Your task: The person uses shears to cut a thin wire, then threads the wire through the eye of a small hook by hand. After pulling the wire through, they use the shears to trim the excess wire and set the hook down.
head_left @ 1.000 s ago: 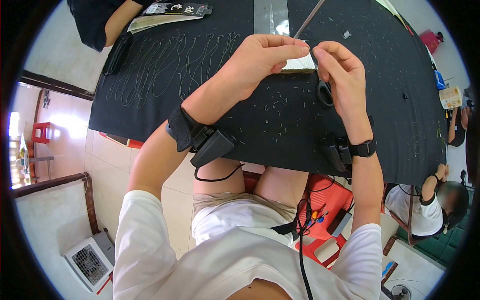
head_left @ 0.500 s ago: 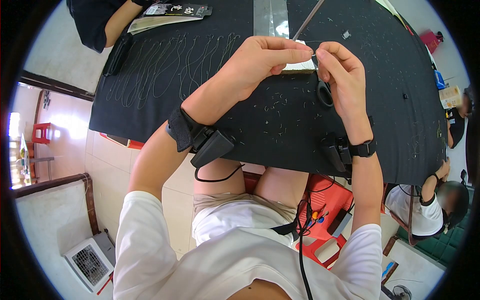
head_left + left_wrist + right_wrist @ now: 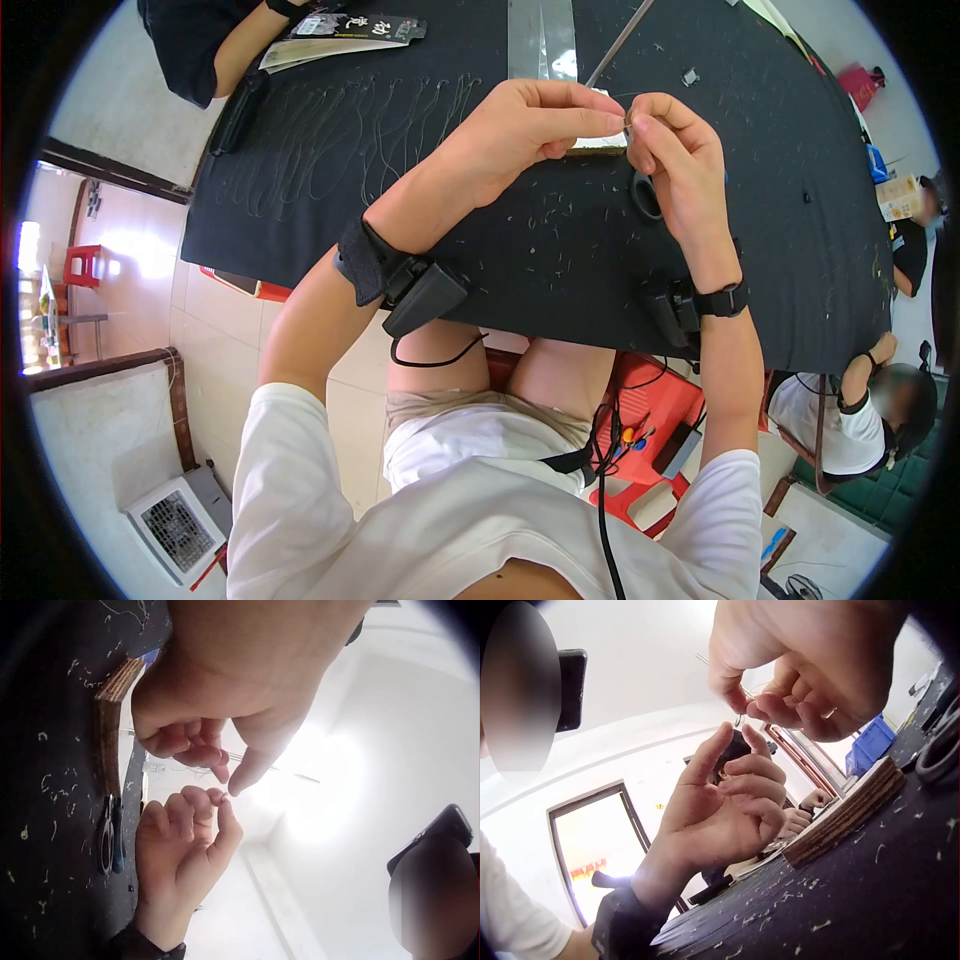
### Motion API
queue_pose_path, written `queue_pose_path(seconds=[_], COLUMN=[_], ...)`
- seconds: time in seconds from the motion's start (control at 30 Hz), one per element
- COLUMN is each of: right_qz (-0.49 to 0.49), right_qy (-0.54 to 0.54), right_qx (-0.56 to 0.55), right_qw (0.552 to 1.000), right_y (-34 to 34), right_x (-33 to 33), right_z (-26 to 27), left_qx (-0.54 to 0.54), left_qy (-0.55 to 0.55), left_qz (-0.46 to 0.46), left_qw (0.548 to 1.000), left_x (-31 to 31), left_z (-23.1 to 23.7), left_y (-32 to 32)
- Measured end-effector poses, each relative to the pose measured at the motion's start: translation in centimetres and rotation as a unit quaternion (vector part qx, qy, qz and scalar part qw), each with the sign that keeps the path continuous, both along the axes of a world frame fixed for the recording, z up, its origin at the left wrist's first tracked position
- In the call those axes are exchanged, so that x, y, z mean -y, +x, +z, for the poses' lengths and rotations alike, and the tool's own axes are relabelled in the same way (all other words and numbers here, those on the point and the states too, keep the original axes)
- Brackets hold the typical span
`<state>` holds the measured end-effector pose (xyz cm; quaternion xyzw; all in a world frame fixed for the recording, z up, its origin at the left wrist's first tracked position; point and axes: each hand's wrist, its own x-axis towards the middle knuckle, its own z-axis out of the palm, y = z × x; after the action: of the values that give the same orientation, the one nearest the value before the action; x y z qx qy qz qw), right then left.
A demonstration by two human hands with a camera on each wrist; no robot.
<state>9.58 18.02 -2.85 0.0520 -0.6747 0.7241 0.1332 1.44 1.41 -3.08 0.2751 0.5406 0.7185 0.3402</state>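
My right hand (image 3: 682, 170) pinches a tiny curved, hook-like piece (image 3: 739, 719) between thumb and forefinger. A very thin line shows near those fingertips. Facing it, my left hand (image 3: 540, 125) has its thumb and forefinger right by the piece, and both wrist views show a small gap between these two fingertips. The hands meet above a white-topped block (image 3: 603, 143) with brown layered sides. Beside the block lie scissors (image 3: 106, 844), partly hidden by my right hand in the head view. A thin rod (image 3: 620, 42) slants up behind the fingertips.
Long thin looped lines (image 3: 375, 130) lie in a row on the black tablecloth (image 3: 540, 270), left of my hands. Short clippings are strewn about. A clear plastic sheet (image 3: 527, 40) and a printed packet (image 3: 345, 35) lie farther back. Other people sit at the table.
Both hands appear slightly lower in the head view, and the table has shifted a little too. My left fingertips have come closer to the right ones. More of the scissors is now covered.
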Motion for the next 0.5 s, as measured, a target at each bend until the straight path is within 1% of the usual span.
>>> queue_pose_path(seconds=[0.07,0.1,0.17,0.27,0.3,0.33,0.4,0.43,0.5], right_qz=[0.009,0.018,0.044,0.039,0.028,0.027,0.05,0.036,0.036], right_qy=[-0.015,-0.024,-0.039,-0.034,-0.031,-0.029,-0.011,0.007,0.028], right_qx=[-0.005,-0.004,-0.001,0.008,-0.006,-0.009,0.019,0.025,0.034], right_qw=[1.0,1.0,0.998,0.999,0.999,0.999,0.998,0.999,0.998], right_y=[0.0,0.1,0.1,0.4,0.3,0.5,0.8,0.8,1.1], right_x=[0.0,-0.1,-0.3,0.0,0.3,0.3,0.3,0.5,0.8], right_z=[0.1,0.2,0.3,0.6,0.7,0.9,1.5,1.5,2.0], left_qx=[0.024,0.019,-0.005,-0.045,-0.058,-0.061,-0.05,-0.049,-0.066], left_qy=[0.036,0.037,0.092,0.068,0.029,0.032,-0.054,-0.072,-0.084], left_qz=[0.032,0.032,0.099,0.106,0.077,0.075,-0.004,-0.03,-0.031], left_qw=[0.999,0.999,0.991,0.991,0.995,0.995,0.997,0.996,0.994], left_x=[0.3,0.4,0.7,1.3,1.3,1.2,1.1,1.1,1.0], left_z=[0.6,0.9,1.0,1.5,1.6,1.7,2.4,2.2,2.5], left_y=[-0.3,-0.6,-1.3,-1.7,-1.8,-1.7,-0.8,-0.9,-0.5])
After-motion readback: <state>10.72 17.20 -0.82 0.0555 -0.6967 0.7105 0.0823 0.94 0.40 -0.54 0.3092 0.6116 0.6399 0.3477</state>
